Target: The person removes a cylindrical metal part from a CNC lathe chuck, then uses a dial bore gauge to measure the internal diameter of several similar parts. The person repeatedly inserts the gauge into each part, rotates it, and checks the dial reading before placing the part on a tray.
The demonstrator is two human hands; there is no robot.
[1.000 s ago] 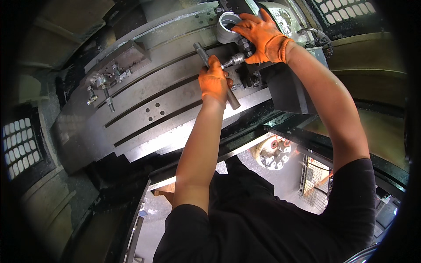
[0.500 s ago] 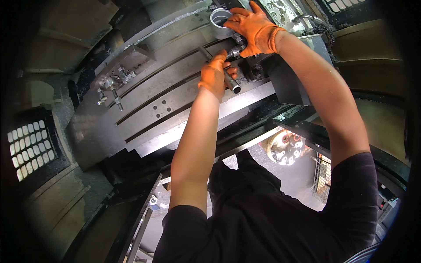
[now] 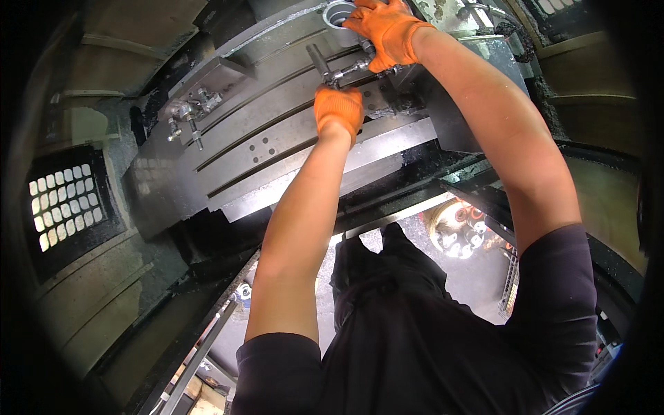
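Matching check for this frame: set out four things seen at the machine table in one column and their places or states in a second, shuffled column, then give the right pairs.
Things:
1. left hand
2. right hand
3. metal ring
4. clamp studs

Places or states:
A. lying loose at the table's left end
B. gripping the dark wrench handle
C. at the top edge, beside the right hand's fingers
D. laid over the workpiece at the wrench's head

Pairs: 1-B, 2-D, 3-C, 4-A
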